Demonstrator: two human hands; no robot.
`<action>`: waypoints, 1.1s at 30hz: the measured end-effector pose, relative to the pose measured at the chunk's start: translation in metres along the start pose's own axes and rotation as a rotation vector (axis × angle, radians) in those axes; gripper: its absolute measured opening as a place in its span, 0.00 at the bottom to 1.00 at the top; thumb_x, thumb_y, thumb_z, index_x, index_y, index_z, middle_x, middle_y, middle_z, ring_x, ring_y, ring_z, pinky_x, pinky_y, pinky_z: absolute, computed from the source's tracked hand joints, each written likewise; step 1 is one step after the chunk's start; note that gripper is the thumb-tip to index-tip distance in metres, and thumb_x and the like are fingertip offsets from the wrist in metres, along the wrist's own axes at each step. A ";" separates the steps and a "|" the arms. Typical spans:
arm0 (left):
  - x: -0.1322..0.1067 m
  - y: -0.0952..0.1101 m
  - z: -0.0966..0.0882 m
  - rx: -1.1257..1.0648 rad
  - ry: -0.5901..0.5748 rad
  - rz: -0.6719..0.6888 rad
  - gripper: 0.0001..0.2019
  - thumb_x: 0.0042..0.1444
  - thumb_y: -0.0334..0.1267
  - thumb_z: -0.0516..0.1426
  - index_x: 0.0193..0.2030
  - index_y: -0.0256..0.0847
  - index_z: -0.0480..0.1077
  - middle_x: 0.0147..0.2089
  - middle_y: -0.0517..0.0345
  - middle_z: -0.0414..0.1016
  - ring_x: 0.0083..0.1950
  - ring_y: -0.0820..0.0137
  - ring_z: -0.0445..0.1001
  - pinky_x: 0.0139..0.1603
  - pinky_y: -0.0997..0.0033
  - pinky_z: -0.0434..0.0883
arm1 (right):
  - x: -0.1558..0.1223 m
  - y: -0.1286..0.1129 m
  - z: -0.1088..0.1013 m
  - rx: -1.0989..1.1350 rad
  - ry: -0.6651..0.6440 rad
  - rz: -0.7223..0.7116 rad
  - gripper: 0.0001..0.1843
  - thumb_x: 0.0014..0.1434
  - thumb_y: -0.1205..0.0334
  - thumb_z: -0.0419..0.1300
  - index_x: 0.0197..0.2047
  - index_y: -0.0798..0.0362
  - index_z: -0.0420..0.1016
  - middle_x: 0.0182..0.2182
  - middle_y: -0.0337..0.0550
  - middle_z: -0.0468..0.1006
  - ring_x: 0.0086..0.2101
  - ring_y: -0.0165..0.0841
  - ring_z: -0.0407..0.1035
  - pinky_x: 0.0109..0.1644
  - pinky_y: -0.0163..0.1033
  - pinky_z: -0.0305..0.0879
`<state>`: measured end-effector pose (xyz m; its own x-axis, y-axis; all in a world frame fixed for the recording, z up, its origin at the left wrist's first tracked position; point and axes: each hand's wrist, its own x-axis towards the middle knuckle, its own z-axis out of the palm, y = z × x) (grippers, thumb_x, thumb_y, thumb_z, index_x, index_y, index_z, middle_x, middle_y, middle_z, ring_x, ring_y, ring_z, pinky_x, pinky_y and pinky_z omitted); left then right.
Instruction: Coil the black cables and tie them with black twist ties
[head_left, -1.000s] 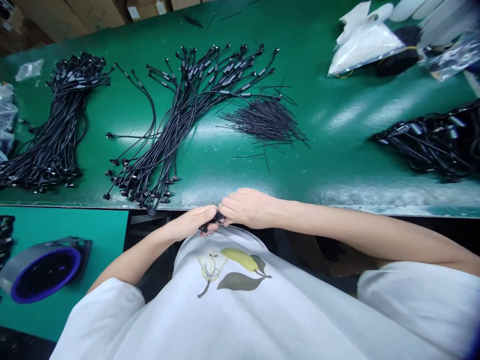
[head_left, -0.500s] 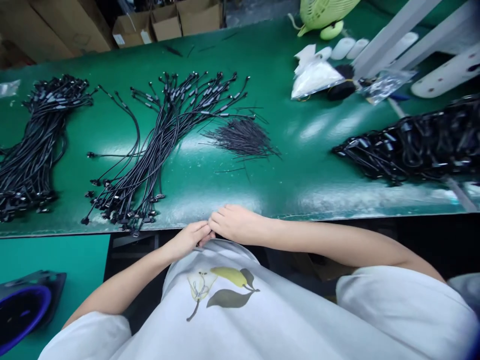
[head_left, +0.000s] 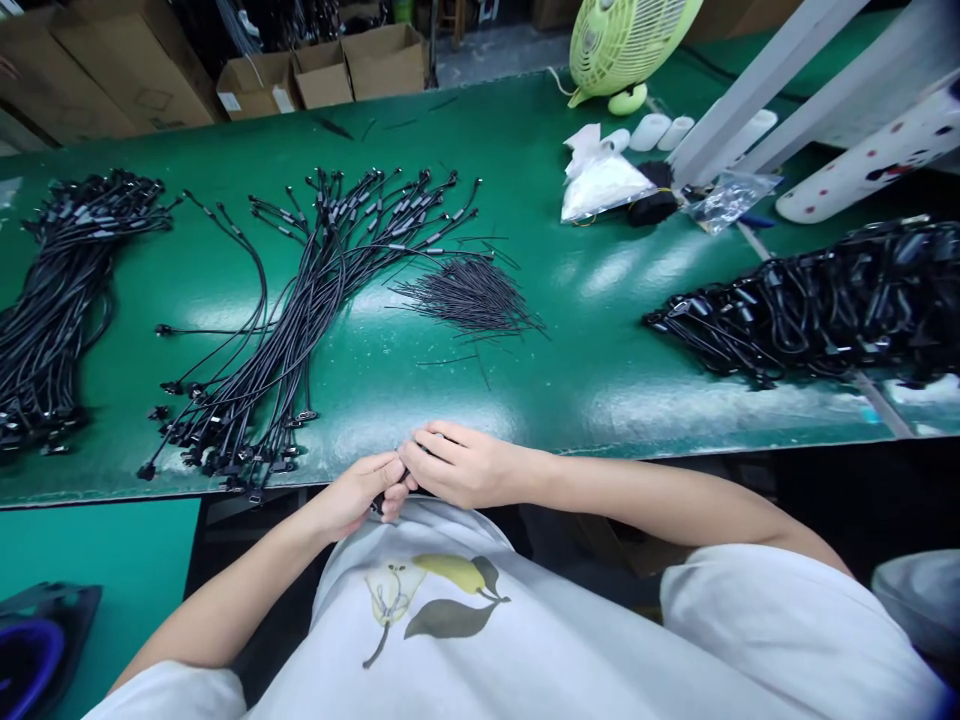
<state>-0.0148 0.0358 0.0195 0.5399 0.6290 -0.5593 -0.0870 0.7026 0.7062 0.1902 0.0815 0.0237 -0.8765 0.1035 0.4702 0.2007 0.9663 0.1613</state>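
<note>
At the table's front edge my left hand [head_left: 364,497] is closed round a small black bundle, by its look a folded cable [head_left: 377,504]; only dark bits of it show between the fingers. My right hand [head_left: 457,465] meets it from the right, its fingers bent and pinching the same cable. Just beyond and to the left lies a loose spread of black cables [head_left: 311,300] with metal-tipped connectors. A pile of thin black ties [head_left: 471,295] rests straight ahead of my hands.
Another cable bundle [head_left: 71,290] lies at far left, and a heap of coiled cables [head_left: 817,300] at right. Behind stand a green fan [head_left: 630,45], a white plastic bag [head_left: 606,188], white rolls [head_left: 649,132] and slanted grey posts [head_left: 757,90]. Cardboard boxes [head_left: 322,75] line the far side.
My hands have turned and parted slightly, so black bits of the cable now show between the fingers. The camera view has tilted up a little, showing more of the fan and boxes.
</note>
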 end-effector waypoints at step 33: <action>0.028 0.000 -0.012 -0.233 0.369 0.371 0.21 0.52 0.54 0.62 0.32 0.37 0.63 0.23 0.68 0.53 0.23 0.80 0.55 0.24 0.77 0.57 | -0.059 0.251 0.094 -0.170 -0.227 1.349 0.12 0.65 0.64 0.51 0.49 0.61 0.68 0.46 0.58 0.71 0.42 0.41 0.64 0.41 0.40 0.56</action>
<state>-0.0094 0.0576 -0.0012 0.1140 0.8927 -0.4360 -0.4200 0.4410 0.7932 0.2514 0.3405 -0.0452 -0.0105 0.9802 0.1976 0.9803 0.0490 -0.1913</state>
